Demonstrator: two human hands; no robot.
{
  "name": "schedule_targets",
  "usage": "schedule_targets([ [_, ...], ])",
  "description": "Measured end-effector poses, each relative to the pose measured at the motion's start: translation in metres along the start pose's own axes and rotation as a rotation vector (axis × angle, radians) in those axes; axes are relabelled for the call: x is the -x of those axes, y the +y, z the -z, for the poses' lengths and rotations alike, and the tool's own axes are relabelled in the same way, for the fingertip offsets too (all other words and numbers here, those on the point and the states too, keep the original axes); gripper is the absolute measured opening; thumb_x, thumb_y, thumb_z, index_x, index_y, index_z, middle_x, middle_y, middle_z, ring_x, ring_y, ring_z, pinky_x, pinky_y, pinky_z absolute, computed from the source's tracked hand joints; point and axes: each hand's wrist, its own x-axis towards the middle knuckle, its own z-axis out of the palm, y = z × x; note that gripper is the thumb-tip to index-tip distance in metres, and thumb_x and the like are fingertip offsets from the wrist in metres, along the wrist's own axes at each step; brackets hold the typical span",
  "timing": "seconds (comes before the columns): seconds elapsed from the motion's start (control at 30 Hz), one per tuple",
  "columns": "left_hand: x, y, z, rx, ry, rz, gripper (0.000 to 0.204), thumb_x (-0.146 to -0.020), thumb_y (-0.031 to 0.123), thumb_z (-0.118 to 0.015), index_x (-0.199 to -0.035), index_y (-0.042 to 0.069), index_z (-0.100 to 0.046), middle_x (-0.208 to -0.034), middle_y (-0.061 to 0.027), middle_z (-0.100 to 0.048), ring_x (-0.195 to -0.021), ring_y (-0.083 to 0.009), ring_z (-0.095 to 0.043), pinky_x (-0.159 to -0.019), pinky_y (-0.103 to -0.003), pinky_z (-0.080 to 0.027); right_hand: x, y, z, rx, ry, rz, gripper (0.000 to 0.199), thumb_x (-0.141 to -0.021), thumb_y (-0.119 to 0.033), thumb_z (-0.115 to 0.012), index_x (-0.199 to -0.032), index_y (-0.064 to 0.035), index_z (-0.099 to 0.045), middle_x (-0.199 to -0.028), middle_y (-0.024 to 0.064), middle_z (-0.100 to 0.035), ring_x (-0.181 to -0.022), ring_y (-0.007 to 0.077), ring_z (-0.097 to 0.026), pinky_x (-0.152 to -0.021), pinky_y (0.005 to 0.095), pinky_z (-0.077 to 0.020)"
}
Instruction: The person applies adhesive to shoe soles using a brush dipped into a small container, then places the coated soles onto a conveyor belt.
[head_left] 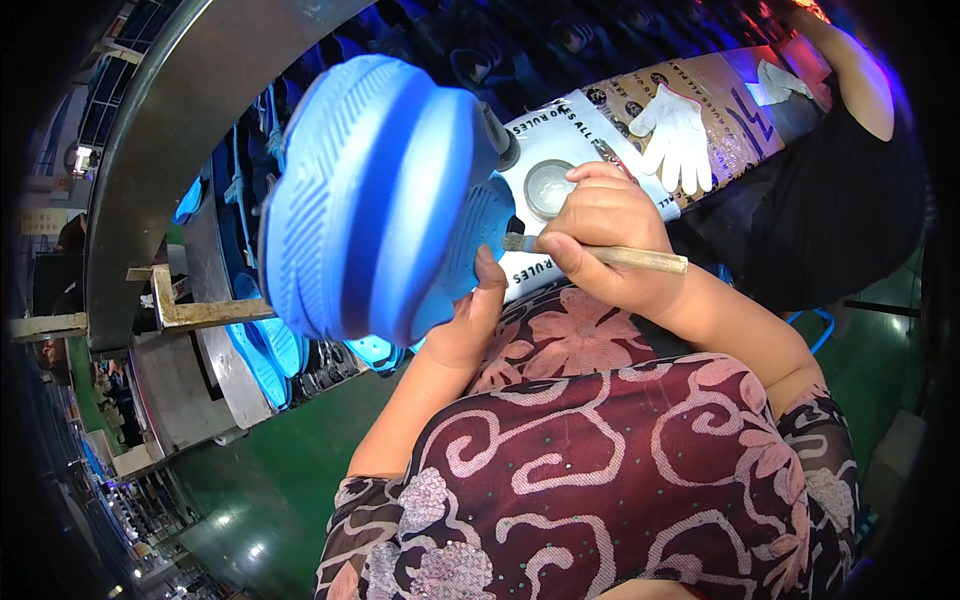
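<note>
A large blue shoe sole (365, 200) with ridged sidewalls fills the space in front of me, its near end close to the camera. My left hand (478, 310) is closed on its lower right side, thumb up over the edge; the other fingers are hidden behind it. In my right hand (615, 230) is a flat brush (645, 259) with a pale wooden handle. Its bristles point left at the sole's edge; whether they touch I cannot tell. Just beyond my right hand stands a small round grey cup (548, 187) with a pale, shiny content.
The cup stands on a white printed sheet (530, 272). Farther right, a white glove (672, 138) lies over brown taped cardboard (735, 115). Another person's bare arm (860, 80) is at the upper right. A curved metal rail (150, 130) and more blue soles (265, 365) are on the left.
</note>
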Motion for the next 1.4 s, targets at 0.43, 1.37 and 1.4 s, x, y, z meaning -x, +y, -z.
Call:
schedule_targets([
  [0.43,-0.01,0.009,0.009,-0.343,-0.074,-0.135,0.029,-0.084,-0.001,-0.058,-0.112,-0.003,-0.058,-0.109,-0.0134,-0.062,-0.101,-0.0254,-0.06,-0.091,-0.036,-0.045,0.003,-0.002,-0.004,0.02,0.031,-0.039,0.019,-0.079,-0.017,-0.067,-0.064,-0.0082,-0.061,-0.057,0.0048,-0.052,-0.057,0.0237,-0.052,-0.073,0.0368,-0.0431],
  [1.37,-0.099,0.119,-0.01,0.587,-0.755,0.898,0.07,-0.072,0.017,-0.068,-0.127,-0.011,-0.034,-0.088,-0.0162,-0.063,-0.044,-0.0157,-0.057,-0.035,-0.024,-0.046,0.059,0.02,0.074,0.062,0.208,-0.404,0.026,-0.087,-0.017,-0.06,-0.064,-0.0064,-0.064,-0.06,0.0087,-0.059,-0.058,0.0261,-0.055,-0.063,0.0362,-0.0427],
  [1.4,-0.121,0.121,-0.039,0.604,-0.816,0.823,0.07,-0.072,0.018,-0.067,-0.128,-0.01,-0.034,-0.09,-0.0157,-0.062,-0.045,-0.0148,-0.058,-0.036,-0.024,-0.046,0.065,0.03,0.077,0.081,0.298,-0.373,0.026,-0.087,-0.017,-0.061,-0.064,-0.0065,-0.064,-0.06,0.0089,-0.059,-0.059,0.0264,-0.056,-0.062,0.0368,-0.0427],
])
